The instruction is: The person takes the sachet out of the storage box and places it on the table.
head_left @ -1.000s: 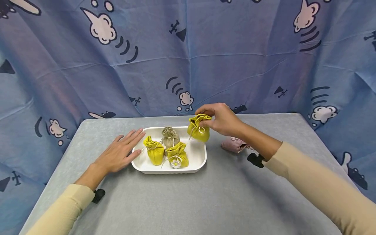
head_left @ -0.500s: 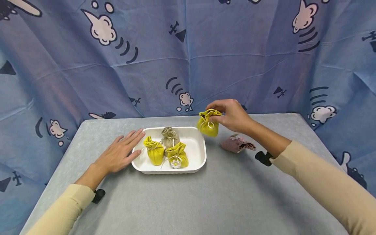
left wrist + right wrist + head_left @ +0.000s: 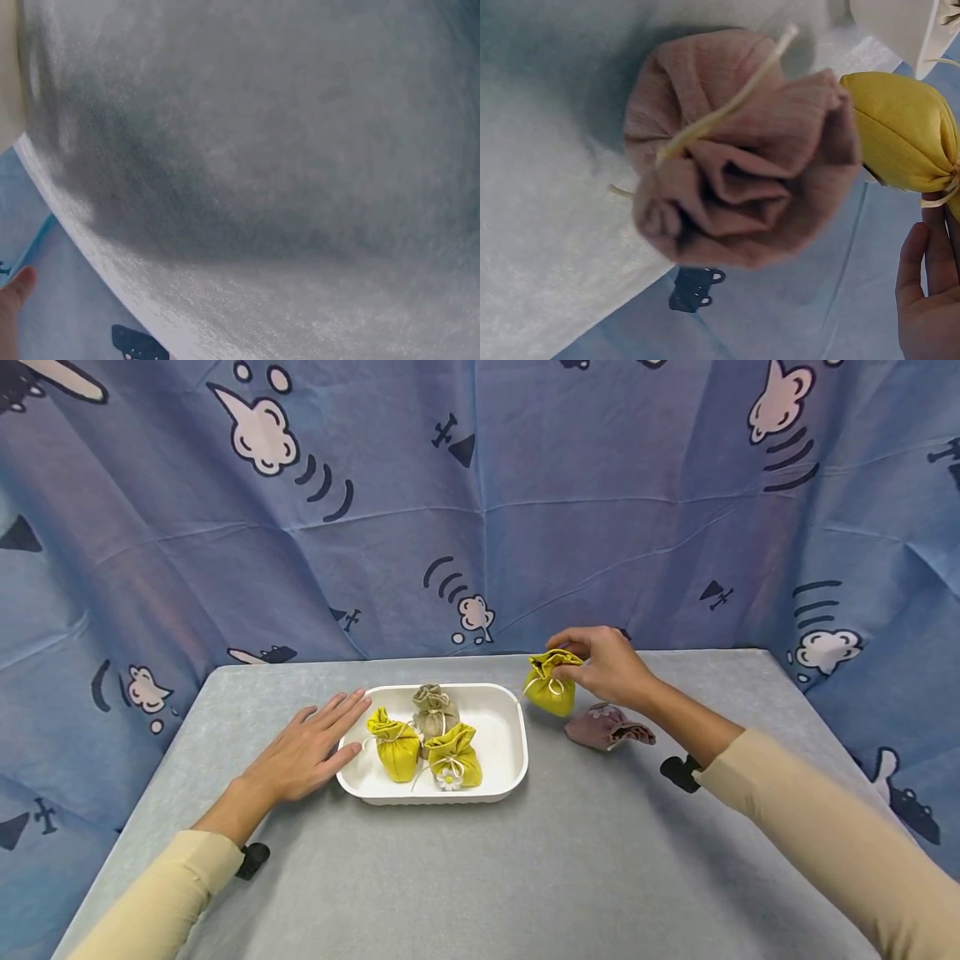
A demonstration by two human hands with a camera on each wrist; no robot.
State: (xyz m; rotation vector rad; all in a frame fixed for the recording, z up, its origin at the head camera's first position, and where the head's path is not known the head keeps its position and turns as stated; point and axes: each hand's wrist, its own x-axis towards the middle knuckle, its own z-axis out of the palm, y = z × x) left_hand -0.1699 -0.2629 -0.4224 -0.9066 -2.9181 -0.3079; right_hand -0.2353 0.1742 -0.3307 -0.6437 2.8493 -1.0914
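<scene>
Rightward, away from the white tray (image 3: 501, 739), the held yellow pouch (image 3: 551, 693) has moved; I see it now between the tray and the pink pouch (image 3: 600, 731), toward the far side. The right hand (image 3: 611, 667) pinches it near the neck — whether its base touches the table (image 3: 480, 877) I can't tell. The left hand (image 3: 303, 752) lies at the tray's left end, fingers straight, gripping nothing. I judge this a setting-down step; next calls for a settled base and gentle release — clear of the pink pouch.
</scene>
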